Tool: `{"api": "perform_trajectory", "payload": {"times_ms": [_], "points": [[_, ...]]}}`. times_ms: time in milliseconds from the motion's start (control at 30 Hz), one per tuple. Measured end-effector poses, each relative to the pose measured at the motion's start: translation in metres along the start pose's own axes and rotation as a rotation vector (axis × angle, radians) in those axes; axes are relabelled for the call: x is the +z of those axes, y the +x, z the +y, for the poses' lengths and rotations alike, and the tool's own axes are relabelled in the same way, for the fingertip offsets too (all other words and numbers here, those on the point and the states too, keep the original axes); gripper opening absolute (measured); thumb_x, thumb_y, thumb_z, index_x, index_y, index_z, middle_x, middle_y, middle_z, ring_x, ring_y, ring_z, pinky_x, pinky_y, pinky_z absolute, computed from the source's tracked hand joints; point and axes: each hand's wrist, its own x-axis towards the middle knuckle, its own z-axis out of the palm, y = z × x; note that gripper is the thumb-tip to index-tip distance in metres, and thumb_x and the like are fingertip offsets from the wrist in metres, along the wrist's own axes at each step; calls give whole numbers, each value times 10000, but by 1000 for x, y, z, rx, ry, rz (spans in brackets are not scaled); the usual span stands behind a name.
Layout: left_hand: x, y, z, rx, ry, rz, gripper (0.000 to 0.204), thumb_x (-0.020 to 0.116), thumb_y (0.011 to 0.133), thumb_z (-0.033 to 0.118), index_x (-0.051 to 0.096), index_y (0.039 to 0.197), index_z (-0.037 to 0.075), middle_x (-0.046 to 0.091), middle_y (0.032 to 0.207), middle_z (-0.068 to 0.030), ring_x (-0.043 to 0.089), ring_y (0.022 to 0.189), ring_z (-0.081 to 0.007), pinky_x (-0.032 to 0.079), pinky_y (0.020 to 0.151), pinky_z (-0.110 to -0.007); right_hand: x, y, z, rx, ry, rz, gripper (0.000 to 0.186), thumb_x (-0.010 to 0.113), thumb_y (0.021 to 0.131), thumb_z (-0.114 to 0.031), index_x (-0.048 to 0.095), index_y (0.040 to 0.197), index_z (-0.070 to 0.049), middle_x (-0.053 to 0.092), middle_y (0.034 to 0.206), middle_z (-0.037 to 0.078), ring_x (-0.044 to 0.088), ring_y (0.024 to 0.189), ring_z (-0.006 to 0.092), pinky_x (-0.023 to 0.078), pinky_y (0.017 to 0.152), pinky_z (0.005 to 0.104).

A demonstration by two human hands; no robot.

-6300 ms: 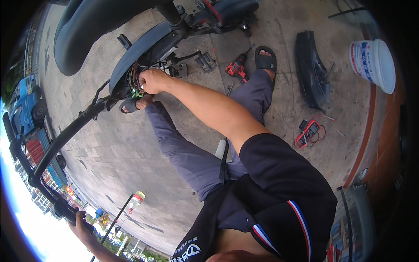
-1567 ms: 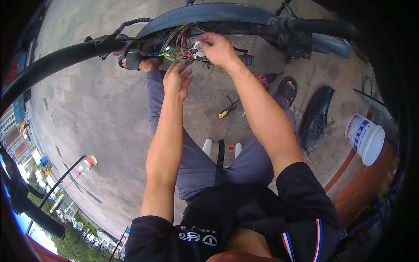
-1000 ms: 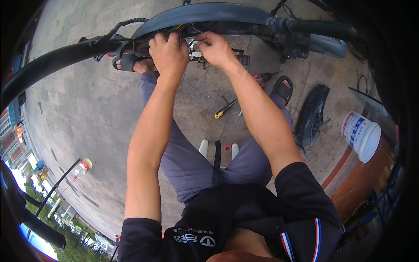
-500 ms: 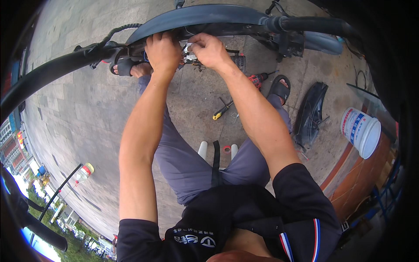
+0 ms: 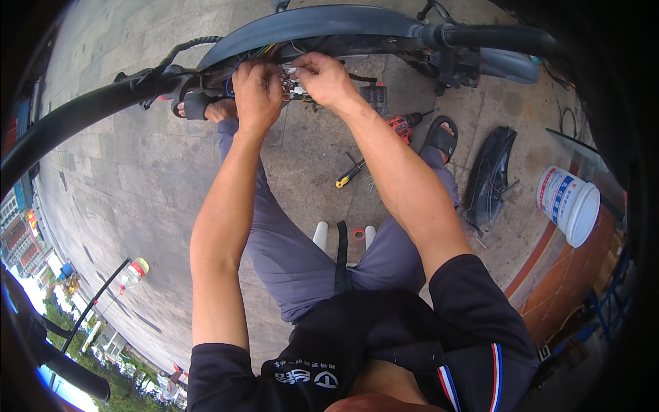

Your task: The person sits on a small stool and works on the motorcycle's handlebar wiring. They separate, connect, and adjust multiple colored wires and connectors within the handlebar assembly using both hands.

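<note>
At upper centre, my right hand (image 5: 325, 80) pinches what looks like a white connector (image 5: 289, 69); whether my left hand (image 5: 257, 98) grips, I can't tell. The coloured wires (image 5: 263, 52) there should bend easily; hold the connector.

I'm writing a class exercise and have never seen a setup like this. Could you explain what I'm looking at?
There is no robot here. A wide fisheye camera on the person's head looks down, so straight edges bend toward the rim. The person's bare left hand and right hand are working beside a dark tubular vehicle frame, among coloured wires and small white connectors. The fingers hide exactly what each one holds. On the paved ground lie a red-and-black drill, a yellow-and-black tool and a curved black part. A white bucket is farther right.
</note>
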Motion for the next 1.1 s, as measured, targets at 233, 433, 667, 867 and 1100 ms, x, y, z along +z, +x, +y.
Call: {"api": "perform_trajectory", "payload": {"times_ms": [233,433,667,867,1100], "points": [[0,0,-4,-28,-30,-5,99,645,774,69,661,871,54,609,998,-122,540,966,-342,427,865,-424,3,-1,-3,39,213,-66,188,568,898,-31,624,1067,27,683,930,71,577,743,113,479,666,254],[1,-1,-5,-40,-8,-14,110,646,789,75,665,888,32,625,979,-115,560,957,-311,432,873,-399,1,-3,-10,68,265,-91,203,574,906,-30,625,1092,34,686,941,79,579,761,116,482,681,257],[0,0,-6,-48,-1,-58,143,636,794,90,699,917,55,611,1017,-132,538,987,-340,427,884,-427,1,-4,-12,93,295,-107,209,591,904,-44,632,1093,37,690,947,84,566,744,110,473,667,251],[-2,0,-7,-49,13,-87,162,645,797,105,726,933,68,615,1046,-129,538,1017,-333,425,901,-423,0,-4,-15,125,314,-102,216,601,901,-60,645,1091,35,700,936,79,552,714,100,469,650,242],[-4,-1,-6,-65,5,-100,174,663,794,118,740,944,76,619,1066,-128,540,1035,-326,423,919,-416,-2,-5,-15,130,266,-93,246,589,906,-81,659,1119,18,714,932,73,546,694,85,474,638,238]]}}
